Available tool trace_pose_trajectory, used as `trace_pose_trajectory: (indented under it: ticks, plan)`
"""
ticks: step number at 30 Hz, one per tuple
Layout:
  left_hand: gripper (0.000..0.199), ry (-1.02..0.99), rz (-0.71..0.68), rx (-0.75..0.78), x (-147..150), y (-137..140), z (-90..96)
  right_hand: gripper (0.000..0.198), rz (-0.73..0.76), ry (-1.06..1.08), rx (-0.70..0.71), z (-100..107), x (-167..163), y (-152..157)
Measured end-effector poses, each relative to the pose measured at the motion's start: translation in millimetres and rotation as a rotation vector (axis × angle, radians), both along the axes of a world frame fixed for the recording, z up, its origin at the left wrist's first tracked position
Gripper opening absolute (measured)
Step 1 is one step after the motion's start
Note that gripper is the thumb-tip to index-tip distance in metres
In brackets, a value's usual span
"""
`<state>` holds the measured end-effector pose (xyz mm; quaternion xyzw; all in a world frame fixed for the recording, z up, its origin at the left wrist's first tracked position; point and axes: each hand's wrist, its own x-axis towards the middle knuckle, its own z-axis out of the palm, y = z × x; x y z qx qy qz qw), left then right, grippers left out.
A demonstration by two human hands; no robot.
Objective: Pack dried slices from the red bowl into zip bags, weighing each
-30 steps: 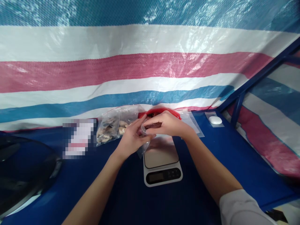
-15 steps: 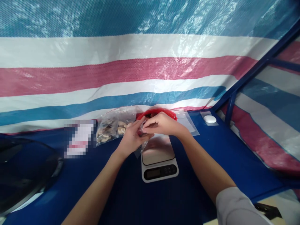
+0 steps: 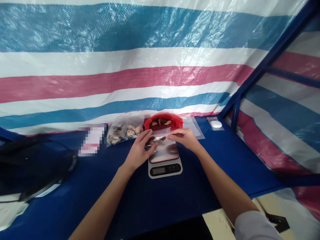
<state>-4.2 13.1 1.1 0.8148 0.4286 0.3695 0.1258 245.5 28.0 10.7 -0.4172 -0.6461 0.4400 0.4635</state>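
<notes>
Over the kitchen scale (image 3: 165, 169) a small clear zip bag (image 3: 161, 140) is spread between my hands, with a few dark, thin pieces inside. My left hand (image 3: 138, 151) grips the bag's left side, its thumb across the front and its fingers near the top edge. At the upper right corner, my right hand (image 3: 186, 138) pinches the bag's rim between thumb and fingers. Just behind stands a red bag (image 3: 180, 121), its mouth wide, with brownish dried slices in it. Whether the zip bag touches the scale's plate is hard to see.
Left of the red bag lie clear bags of dried slices (image 3: 120, 133). A blurred-out paper (image 3: 92, 141) is further left, beside a dark bag-like object (image 3: 32, 166). To the right are flat clear bags (image 3: 198, 128) and a white oval object (image 3: 216, 124). Striped sheeting (image 3: 125, 80) hangs behind.
My hands have moved apart; my right hand has left the bag's mouth area and now pinches its right corner. The zip bag is spread flatter, and the red bag's contents are uncovered. The view has shifted.
</notes>
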Motion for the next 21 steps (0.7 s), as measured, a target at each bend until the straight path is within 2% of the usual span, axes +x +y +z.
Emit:
trace_pose_trajectory:
  ticks: [3,7,16,21]
  plan:
    - [0.049,0.001,0.011,0.004,-1.7,-12.1,-7.7,0.030,-0.112,0.039,-0.052,-17.2,11.0,-12.5]
    - [0.046,-0.013,0.022,0.006,-0.3,-20.3,-15.2,0.032,-0.178,0.057,-0.101,-30.0,24.4,-21.8]
    - [0.045,-0.052,0.014,-0.086,3.4,-16.3,-19.0,0.036,-0.131,0.011,-0.125,-36.9,36.1,-21.1]
    - [0.046,-0.081,0.016,-0.119,2.9,-14.8,-15.9,0.037,-0.109,0.009,-0.123,-32.9,37.6,-25.4]
